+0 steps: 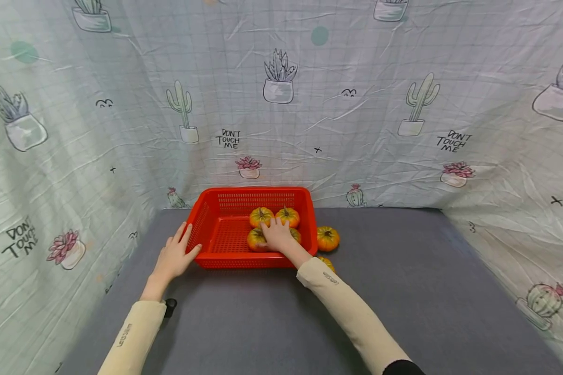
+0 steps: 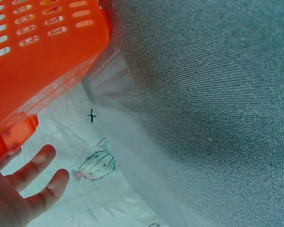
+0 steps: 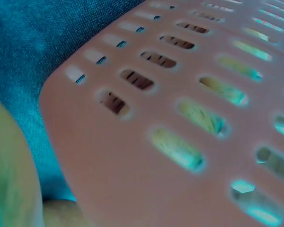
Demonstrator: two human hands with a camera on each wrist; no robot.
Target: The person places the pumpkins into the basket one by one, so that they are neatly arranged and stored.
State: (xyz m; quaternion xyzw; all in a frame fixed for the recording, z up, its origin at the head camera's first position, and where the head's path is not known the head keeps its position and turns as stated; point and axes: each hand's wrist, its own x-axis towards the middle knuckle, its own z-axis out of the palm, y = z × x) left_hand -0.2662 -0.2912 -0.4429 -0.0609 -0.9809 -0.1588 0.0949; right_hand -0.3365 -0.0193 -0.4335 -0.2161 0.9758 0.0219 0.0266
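A red plastic basket [image 1: 253, 260] with slotted walls stands on the grey table, and several small orange-and-yellow pumpkins [image 1: 261, 215] sit in its right half. My right hand [image 1: 281, 237] reaches over the front rim among them, thumb and fingers round the front left pumpkin [image 1: 255, 240]. It partly covers another pumpkin [image 1: 296, 236] at the front right. At the basket's left side, my left hand [image 1: 172, 256] has its fingers spread along the rim. The left wrist view shows those fingers [image 2: 33, 168] extended beside the basket's edge [image 2: 14, 135]. My right hand is out of its own wrist view.
Outside the basket's right wall lie a whole pumpkin [image 1: 328, 238] and a second pumpkin [image 1: 327, 263], partly behind my right sleeve. A printed cloth [image 1: 281, 135] with cactus drawings hangs behind and at both sides of the grey table [image 1: 244, 323].
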